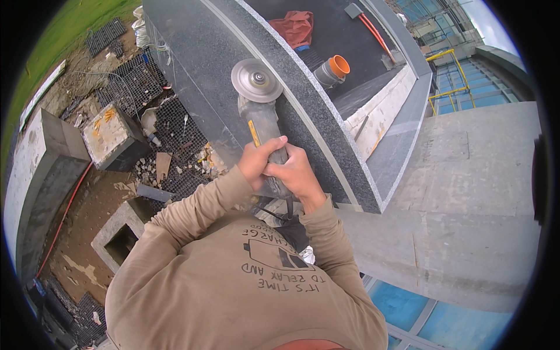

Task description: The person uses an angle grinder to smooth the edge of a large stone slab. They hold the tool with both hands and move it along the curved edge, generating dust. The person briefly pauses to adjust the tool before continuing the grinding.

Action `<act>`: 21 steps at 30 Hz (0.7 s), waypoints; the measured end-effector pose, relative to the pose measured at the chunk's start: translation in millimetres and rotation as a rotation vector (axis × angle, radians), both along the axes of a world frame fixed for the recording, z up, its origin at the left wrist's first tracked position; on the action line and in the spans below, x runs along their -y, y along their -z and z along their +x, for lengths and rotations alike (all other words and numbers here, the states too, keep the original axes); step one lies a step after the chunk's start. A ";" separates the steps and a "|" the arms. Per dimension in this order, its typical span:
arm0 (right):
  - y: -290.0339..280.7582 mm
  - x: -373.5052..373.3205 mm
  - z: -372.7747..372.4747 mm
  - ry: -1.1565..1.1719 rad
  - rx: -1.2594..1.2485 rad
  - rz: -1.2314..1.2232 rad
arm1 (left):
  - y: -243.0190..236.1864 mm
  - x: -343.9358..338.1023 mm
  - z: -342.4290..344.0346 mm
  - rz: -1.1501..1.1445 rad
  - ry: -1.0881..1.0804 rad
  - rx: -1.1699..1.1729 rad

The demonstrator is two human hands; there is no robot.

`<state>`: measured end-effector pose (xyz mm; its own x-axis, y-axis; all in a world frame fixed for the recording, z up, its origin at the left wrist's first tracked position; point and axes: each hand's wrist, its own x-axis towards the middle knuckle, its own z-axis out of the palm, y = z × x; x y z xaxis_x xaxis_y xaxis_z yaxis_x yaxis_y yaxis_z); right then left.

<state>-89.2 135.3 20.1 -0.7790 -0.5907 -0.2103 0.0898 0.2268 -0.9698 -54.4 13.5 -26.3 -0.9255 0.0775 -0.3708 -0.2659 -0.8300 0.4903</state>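
Left hand (256, 161) and right hand (298, 174) wrap the rear of the angle grinder (261, 119); its long axis runs forward, slightly leftward, from both; disc (244, 79) at far end, over dark stone panel (201, 73); contact indeterminable.

1 head-worn fisheye view, upright, facing down over a tan shirt (204, 297) at lower centre, left hand (254, 163) and right hand (298, 175) close by at centre, grass (71, 39) far off, upper left
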 end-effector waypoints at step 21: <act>-2.0 0.0 4.5 0.011 0.027 0.017 | 10.9 3.3 3.6 0.128 0.025 -0.004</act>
